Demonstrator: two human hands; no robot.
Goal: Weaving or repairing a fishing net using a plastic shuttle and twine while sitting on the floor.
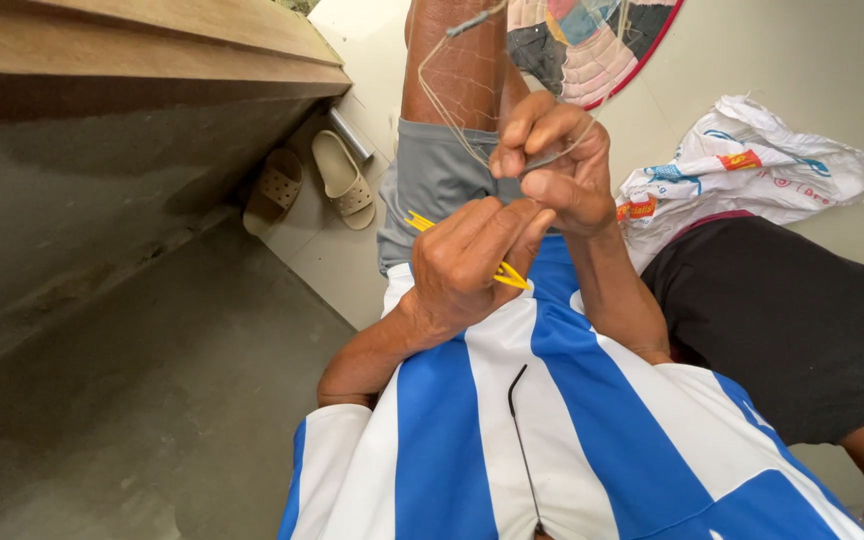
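The left hand [467, 262] is closed around a yellow netting needle [504, 272], whose forked tail sticks out to one side of the fist while the other end shows just under the thumb. Just above it, touching or nearly so, the right hand [557, 160] is curled shut, thumb and forefinger pinching a fold of fine, pale fishing net [462, 85] that runs up from the fingers over the person's bare knee [452, 50]. From where I stand it looks like a knot is being made or tightened in one mesh: the pinch holds the loop steady while the needle hand works the line against it. Whether the line is already through the loop I can't make out, as the thread is too thin. The next move seems to call for a firm, even draw from the needle hand with the pinch kept tight, so the mesh keeps its size and the knot doesn't slip. Around them: the blue and white striped shirt [572, 430], grey shorts [432, 175], a patchwork mat [582, 45] and a crumpled printed sack [752, 160] on the pale floor, a pair of beige sandals [312, 180] under a wooden bench [152, 50], and another person's dark sleeve [792, 320] close on the right.
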